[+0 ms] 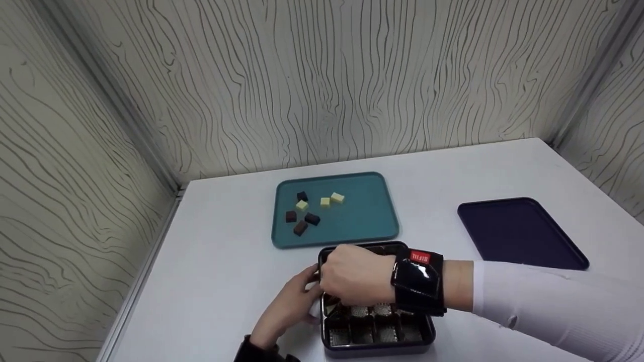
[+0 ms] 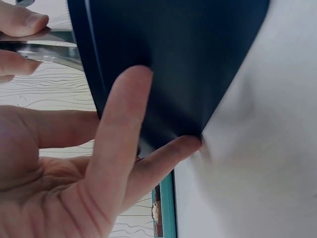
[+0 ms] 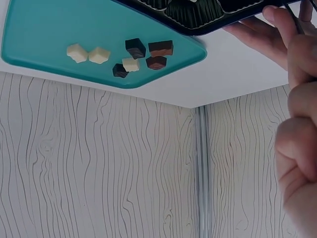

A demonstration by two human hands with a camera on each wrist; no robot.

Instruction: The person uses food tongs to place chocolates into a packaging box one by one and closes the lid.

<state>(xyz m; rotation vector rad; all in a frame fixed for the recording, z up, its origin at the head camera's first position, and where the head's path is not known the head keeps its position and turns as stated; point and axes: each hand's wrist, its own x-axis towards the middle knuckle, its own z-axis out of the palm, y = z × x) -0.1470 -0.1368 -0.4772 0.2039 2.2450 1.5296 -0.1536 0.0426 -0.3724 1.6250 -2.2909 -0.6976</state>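
A dark navy box (image 1: 377, 348), divided into small compartments with dark ribbed liners, stands at the table's front. My left hand (image 1: 292, 303) rests against its left side. In the left wrist view, extended fingers (image 2: 121, 119) touch the smooth outer wall. My right hand (image 1: 354, 276) is over the box with curled fingers and hides part of the compartments. It grips shiny metal tongs or tweezers (image 2: 57, 52), whose tips are hidden behind the box wall in the left wrist view. Whether the tips hold anything cannot be seen.
Behind the box lies a teal tray (image 1: 365, 216) with several chocolate cubes (image 1: 312, 218), dark, brown and cream-white. To the right is a flat navy tray or lid (image 1: 523, 234). Patterned wall panels (image 1: 322, 90) close off the white table (image 1: 211, 261) at the back and sides.
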